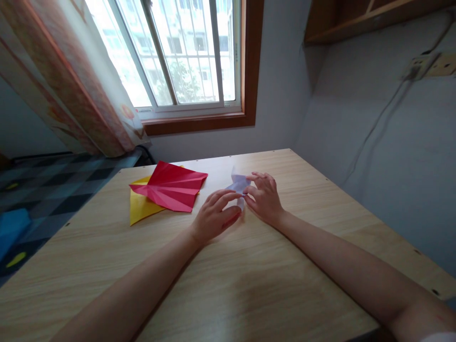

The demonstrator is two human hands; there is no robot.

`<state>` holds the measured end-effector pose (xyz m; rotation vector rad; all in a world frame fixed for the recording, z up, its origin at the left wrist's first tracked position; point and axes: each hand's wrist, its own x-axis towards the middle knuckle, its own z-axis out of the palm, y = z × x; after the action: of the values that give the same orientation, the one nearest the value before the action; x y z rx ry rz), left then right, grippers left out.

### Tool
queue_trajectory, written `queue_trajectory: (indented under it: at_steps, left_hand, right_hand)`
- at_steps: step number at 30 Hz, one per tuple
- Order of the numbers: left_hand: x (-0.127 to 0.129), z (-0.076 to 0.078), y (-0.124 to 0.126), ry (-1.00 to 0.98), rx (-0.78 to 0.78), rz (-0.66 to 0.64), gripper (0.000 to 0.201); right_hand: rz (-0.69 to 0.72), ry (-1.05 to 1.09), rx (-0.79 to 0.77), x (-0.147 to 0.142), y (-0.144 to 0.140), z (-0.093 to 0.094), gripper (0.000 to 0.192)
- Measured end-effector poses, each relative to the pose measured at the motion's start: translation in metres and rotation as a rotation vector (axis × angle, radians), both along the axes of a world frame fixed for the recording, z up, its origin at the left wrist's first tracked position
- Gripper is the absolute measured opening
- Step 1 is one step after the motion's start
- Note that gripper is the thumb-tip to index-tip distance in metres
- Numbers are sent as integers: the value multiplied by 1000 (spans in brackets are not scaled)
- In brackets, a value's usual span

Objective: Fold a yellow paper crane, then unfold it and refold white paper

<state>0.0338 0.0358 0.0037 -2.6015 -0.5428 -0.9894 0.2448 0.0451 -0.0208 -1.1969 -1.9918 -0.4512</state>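
Two bare forearms [331, 256] occupy the near zone, extending from the near left and near right corners toward the center of a light wood-grain table [221, 294]. At the far center of the tabletop, both hands meet at a small sheet of pale folded paper [241, 182]. Left hand [215, 214]: fingers extended to the right, fingertips at the near left portion of the sheet; whether they grip it or only press on it cannot be told. Right hand [266, 197]: fingers bent, sheet grasped at its right side between fingertips and thumb. One corner of the sheet stands up at the far side (its outline is faint and slightly blurred).

To the left of the hands, a red pleated paper [176, 190] lies spread on top of a yellow paper [141, 207], partly covering it. Beyond the table's far edge is a barred window [194, 71], with a patterned curtain [76, 80] on its left. At the far right, a wooden shelf [356, 28] and a wall socket [420, 65] are mounted on the wall.
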Motion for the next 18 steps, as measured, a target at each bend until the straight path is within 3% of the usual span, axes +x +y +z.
queue_trajectory:
  at_steps: [5,18]
  left_hand:
    - [1,0,0,95,-136,-28,14]
    - [1,-1,7,121,-97,167,18]
  right_hand:
    - [-4,44,-18,1,1,-1,5]
    - [34,102,19,2,2,-1,6]
